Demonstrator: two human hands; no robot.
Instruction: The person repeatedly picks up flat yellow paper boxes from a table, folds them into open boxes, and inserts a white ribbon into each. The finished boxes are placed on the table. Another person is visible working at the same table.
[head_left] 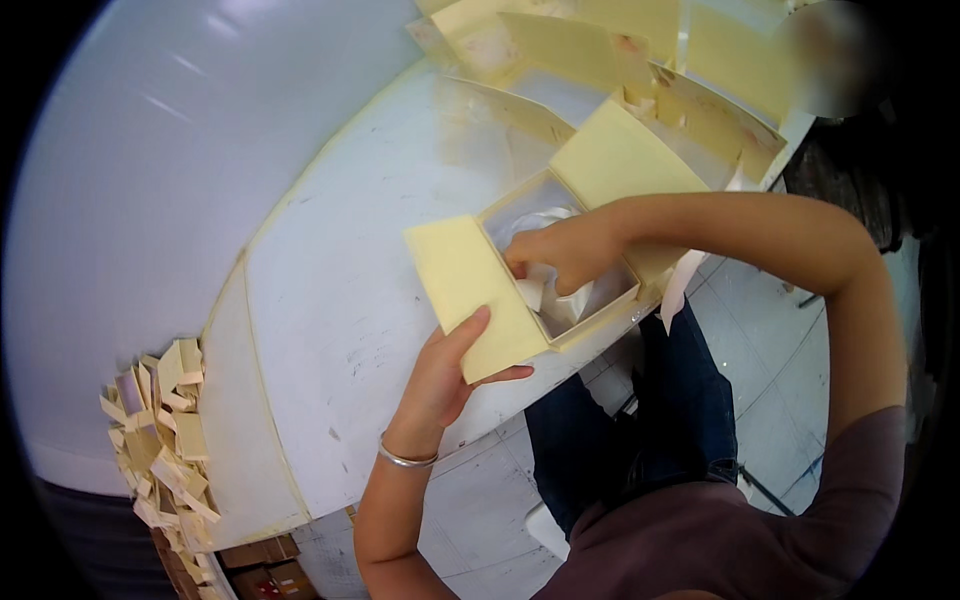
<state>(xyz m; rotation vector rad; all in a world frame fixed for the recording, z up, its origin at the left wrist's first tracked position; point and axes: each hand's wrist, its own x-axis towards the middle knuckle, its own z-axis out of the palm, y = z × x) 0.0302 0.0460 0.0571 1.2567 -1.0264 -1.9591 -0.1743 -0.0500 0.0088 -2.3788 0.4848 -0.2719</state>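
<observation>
A pale yellow gift box (pixel 592 330) lies spread on the table, its two lid panels folded out to either side. My left hand (pixel 448 368) grips the near end of its left lid panel (pixel 462 285), thumb on top and fingers underneath. Inside the box's grey-white interior, my right hand (pixel 572 248) is closed with fingers curled downward; the fingertips are partly hidden, and I cannot make out what they pinch. Loops of white ribbon-like material (pixel 570 302) lie under and around that hand. Another pale strip (pixel 680 290) hangs over the table edge beside my right forearm.
More pale yellow boxes (pixel 560 45) stand opened at the far right of the white table (pixel 340 260). At the far left edge, small yellow box pieces (pixel 165 440) are heaped. Brown cartons (pixel 272 580) sit below the table. My legs (pixel 690 390) are beneath its near edge.
</observation>
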